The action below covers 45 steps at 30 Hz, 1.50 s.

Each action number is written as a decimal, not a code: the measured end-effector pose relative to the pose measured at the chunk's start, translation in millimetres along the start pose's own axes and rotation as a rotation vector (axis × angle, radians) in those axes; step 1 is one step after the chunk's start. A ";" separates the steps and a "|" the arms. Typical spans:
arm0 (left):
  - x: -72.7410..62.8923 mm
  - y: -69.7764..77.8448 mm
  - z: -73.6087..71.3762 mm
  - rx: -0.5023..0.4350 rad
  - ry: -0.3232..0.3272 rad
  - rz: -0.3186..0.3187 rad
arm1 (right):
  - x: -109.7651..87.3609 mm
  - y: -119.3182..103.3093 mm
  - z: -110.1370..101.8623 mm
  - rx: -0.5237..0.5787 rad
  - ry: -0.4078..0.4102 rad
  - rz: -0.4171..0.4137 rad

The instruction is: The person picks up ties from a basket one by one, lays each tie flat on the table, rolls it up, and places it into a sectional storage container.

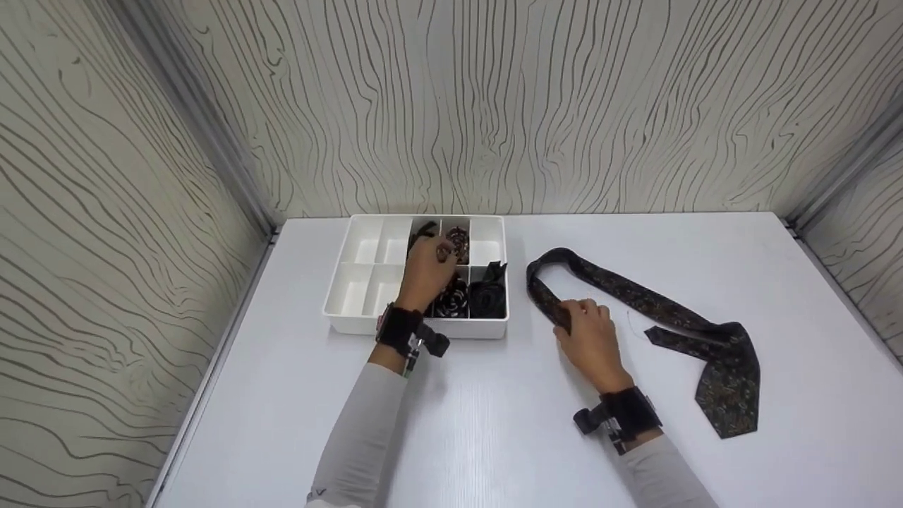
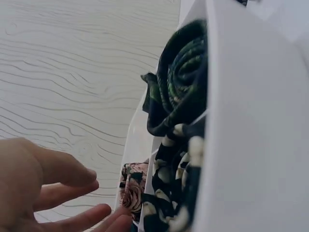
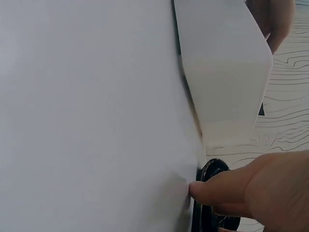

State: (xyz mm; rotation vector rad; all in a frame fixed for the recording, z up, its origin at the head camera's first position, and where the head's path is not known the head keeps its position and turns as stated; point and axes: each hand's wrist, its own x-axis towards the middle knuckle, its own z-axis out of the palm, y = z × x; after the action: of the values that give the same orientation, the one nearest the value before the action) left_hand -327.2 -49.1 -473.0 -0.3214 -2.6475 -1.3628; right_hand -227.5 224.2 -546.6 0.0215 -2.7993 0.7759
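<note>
A white divided box [image 1: 416, 327] holds several rolled neckties. My left hand [image 1: 425, 271] is over its back row, fingertips at a rolled floral tie [image 1: 458, 243]. In the left wrist view, the thumb stands apart from loosely extended fingers near that pinkish floral roll [image 2: 132, 195]. My right hand [image 1: 592, 346] pinches a long dark patterned necktie [image 1: 635, 296] near one bend, to the right of the box. This tie loops back on the table, its wide pointed end toward the front right. In the right wrist view, thumb and fingers hold the dark fabric [image 3: 215, 166].
The box's front row has a black-and-white rolled tie [image 1: 451, 302] and a dark rolled tie [image 1: 487, 296], whose end sticks up above the rim. Another dark tie [image 1: 425, 229] lies in the back row, partly behind my left hand. Wood-patterned panels [image 1: 458, 106] enclose the white table [image 1: 480, 423].
</note>
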 end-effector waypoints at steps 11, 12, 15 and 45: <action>-98.5 38.1 24.2 -0.131 -0.195 0.188 | -30.2 -29.7 -23.3 0.447 -0.249 0.082; -107.5 39.9 28.4 -0.138 -0.249 0.173 | -33.9 -33.8 -24.6 0.509 -0.282 0.051; -129.4 39.2 39.9 -0.170 -0.347 0.125 | -46.2 -40.2 -27.7 0.653 -0.408 -0.094; -183.0 -81.4 -44.1 -0.383 -0.119 -0.234 | -53.7 153.9 -112.0 -0.082 0.032 0.264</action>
State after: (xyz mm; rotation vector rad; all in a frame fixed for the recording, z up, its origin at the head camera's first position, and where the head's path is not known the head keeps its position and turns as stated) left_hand -169.8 -153.5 -552.9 -0.1388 -2.5656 -1.9892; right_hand -162.3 410.9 -543.7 -0.3774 -2.8346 0.7085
